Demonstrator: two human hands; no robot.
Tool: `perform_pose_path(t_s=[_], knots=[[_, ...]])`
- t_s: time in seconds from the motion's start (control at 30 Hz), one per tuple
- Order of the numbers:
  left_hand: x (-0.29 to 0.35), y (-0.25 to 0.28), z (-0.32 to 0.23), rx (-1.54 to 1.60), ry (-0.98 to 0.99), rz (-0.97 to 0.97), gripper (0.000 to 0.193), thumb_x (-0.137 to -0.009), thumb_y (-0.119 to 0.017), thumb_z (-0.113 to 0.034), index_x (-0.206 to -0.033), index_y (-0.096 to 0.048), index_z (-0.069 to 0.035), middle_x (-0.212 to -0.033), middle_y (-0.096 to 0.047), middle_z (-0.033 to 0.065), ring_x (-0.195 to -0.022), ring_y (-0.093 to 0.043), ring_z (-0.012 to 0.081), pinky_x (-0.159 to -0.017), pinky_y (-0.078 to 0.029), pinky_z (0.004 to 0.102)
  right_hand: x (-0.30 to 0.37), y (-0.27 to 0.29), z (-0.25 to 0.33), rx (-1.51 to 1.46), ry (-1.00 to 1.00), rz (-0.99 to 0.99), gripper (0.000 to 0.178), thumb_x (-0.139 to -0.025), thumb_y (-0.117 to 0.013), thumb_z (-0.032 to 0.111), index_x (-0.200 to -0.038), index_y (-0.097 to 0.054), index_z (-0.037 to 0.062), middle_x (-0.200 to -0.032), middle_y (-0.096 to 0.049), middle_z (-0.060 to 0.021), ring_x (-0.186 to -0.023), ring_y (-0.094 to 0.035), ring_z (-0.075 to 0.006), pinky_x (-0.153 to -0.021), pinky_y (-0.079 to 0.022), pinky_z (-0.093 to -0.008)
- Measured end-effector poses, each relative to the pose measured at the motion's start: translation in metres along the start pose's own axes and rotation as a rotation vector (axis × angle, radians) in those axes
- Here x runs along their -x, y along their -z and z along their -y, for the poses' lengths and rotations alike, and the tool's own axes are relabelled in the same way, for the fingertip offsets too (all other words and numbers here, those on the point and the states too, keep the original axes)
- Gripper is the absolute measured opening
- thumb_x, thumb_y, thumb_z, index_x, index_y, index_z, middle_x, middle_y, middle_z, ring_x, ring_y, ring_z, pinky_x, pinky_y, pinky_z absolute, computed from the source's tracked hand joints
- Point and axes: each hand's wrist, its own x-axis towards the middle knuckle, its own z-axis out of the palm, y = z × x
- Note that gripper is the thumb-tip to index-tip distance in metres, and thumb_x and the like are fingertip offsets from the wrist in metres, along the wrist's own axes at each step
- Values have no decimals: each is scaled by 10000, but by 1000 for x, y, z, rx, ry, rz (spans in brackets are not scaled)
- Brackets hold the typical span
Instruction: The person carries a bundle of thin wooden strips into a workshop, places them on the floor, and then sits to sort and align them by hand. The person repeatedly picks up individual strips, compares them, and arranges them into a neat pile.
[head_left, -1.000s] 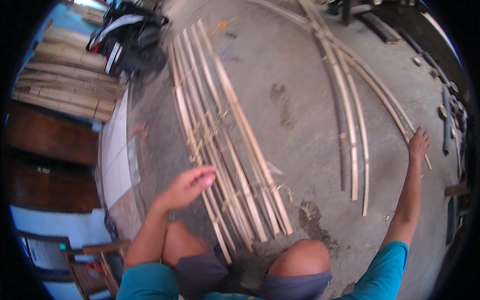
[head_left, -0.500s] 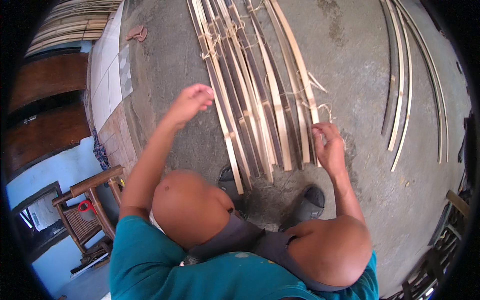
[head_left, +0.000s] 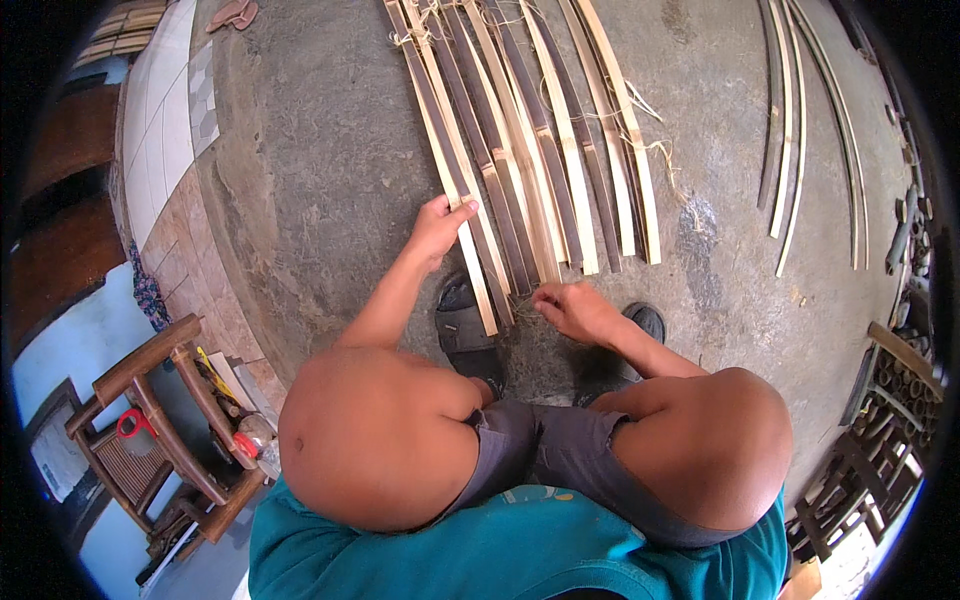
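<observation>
Several long split bamboo strips [head_left: 563, 150], some pale and some dark-skinned, lie side by side on the concrete floor in front of me, loosely tied with thin cord [head_left: 655, 150]. My left hand [head_left: 438, 232] is closed around the leftmost strip [head_left: 478, 275], its thumb on top, a little way up from the near end. Beside the near ends of the middle strips, my right hand [head_left: 578, 312] has its fingers curled together. Whether it holds a strip end or a thin fibre cannot be made out.
My sandalled feet [head_left: 465, 325] stand at the strips' near ends. More loose strips [head_left: 785, 130] lie on the floor to the right. A bamboo chair [head_left: 145, 375] with a red ring-shaped object [head_left: 132, 423] stands at left. Bamboo pieces [head_left: 905, 400] are piled at lower right.
My left hand has come down and right from beside the strips and taken hold of the leftmost one. My right hand has moved left from the rightmost strip to the middle ends.
</observation>
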Motion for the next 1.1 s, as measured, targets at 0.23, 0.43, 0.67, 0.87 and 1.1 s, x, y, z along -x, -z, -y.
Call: perform_pose_path(t_s=[0.23, 0.43, 0.67, 0.87, 1.1], knots=[[17, 15, -2, 306, -92, 72, 287, -945, -651, -205, -1158, -628, -14, -1057, -672, 35, -928, -631, 118, -821, -507, 297, 4, -15, -8, -121, -47, 103, 284, -919, -624, 223, -1116, -652, 20, -1014, -691, -220, -977, -670, -374, -852, -528, -439], [26, 9, -12, 457, -56, 162, 201, -969, -607, -206, -1092, -566, -52, -984, -649, 83, -900, -658, 199, -782, -563, 372, 0, -24, -11, -392, -93, 198, 373, -969, -584, 309, -1218, -597, 32, -1078, -686, -182, -980, -679, -281, -843, -529, -387], [38, -8, -22, 450, -73, 282, 233, -998, -562, -220, -1149, -559, -43, -1060, -655, 110, -942, -664, 225, -837, -560, 383, -5, -20, 23, -369, 37, 151, 431, -1010, -511, 375, -1240, -398, 29, -915, -667, -217, -824, -676, -348, -721, -523, -426], [50, -24, -40, 487, -112, 316, 281, -1015, -522, -236, -1226, -536, -51, -1100, -652, 125, -970, -665, 249, -862, -563, 410, 5, 4, 44, -385, 56, 98, 302, -1016, -512, 291, -1057, -377, 24, -721, -664, -165, -723, -681, -370, -647, -508, -461], [38, -33, -24, 521, 4, 307, 308, -1017, -521, -244, -1262, -516, -59, -1101, -657, 132, -975, -666, 256, -853, -567, 413, 10, 18, 26, -400, 33, 98, 271, -1010, -537, 289, -1017, -533, 18, -703, -656, -135, -651, -685, -259, -613, -512, -405]])
